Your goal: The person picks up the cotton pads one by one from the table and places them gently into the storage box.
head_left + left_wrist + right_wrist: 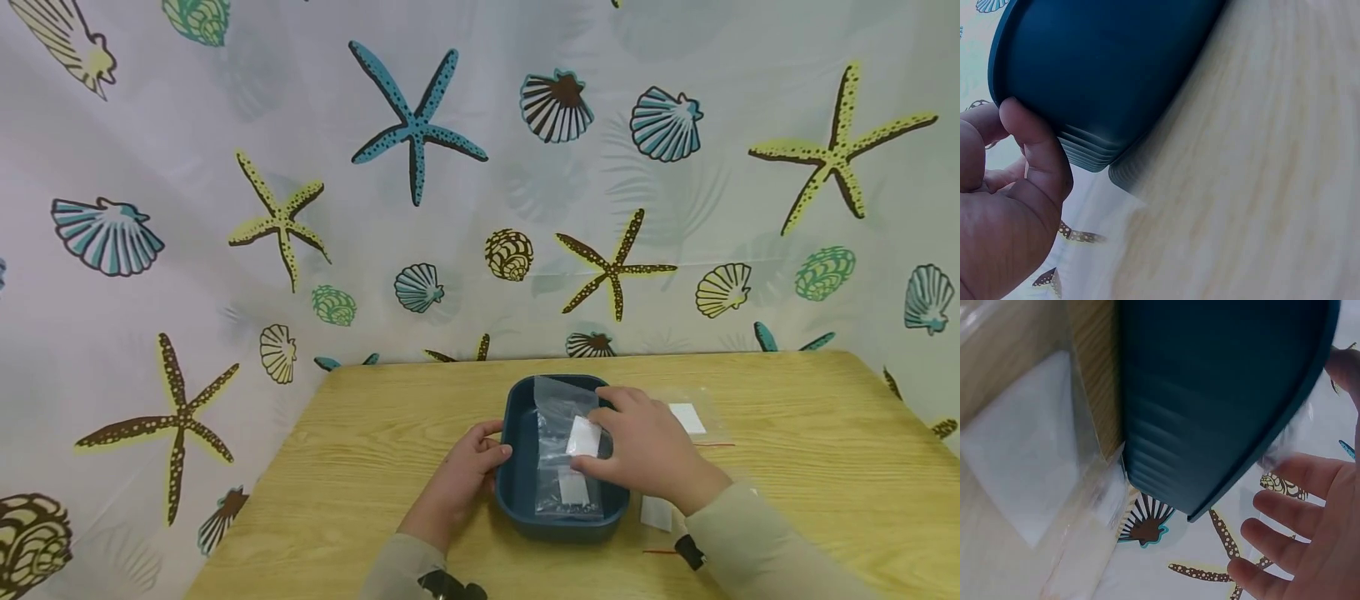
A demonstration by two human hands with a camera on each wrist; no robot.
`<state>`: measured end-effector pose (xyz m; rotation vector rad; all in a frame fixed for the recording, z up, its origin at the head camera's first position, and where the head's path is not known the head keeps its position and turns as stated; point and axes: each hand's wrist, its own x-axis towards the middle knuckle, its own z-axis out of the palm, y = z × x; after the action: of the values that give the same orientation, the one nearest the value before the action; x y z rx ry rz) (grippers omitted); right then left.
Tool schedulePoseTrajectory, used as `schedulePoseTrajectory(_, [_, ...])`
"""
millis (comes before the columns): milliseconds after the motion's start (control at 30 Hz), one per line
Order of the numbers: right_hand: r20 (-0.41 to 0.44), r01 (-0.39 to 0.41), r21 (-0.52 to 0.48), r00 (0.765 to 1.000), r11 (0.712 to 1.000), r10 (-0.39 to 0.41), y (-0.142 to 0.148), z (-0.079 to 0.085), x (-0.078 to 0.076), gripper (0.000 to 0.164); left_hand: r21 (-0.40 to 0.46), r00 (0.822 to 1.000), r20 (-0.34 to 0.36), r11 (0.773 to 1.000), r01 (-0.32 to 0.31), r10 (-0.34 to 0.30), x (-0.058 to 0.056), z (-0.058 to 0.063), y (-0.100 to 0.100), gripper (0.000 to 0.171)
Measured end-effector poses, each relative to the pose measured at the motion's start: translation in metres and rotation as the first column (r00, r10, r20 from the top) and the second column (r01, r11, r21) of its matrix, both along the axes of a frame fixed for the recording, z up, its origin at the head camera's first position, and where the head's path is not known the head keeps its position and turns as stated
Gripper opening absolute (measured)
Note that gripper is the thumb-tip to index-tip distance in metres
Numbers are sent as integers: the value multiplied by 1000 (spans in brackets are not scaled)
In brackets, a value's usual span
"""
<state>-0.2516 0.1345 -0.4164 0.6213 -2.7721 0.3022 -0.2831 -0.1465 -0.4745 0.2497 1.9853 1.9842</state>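
Shell-printed cloth backs a wood-grained table. The left hand, fingers curled, grips the rim of a blue bin holding clear plastic; the right hand, fingers spread, touches that plastic. White-patched bags lie rightward.

clear, white-patched plastic bagging — inside an upright dark blue bin

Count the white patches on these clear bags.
4 show: an upper patch and a lower patch in the blue bin, a third patch beyond the right hand, a fourth patch right of the bin; the right arm may hide more.
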Motion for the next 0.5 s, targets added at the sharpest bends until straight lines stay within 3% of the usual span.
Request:
schedulePoseTrajectory(133, [3,4,37,1000,999,-5,-3,-1,0,80,14,1000,-4,1000,3,-3,0,-1,0,51])
schedulePoseTrajectory(500, [14,3,41,1000,999,-3,7,-7,-2,74,9,1000,-6,1000,-3,3,-1,-3,0,51])
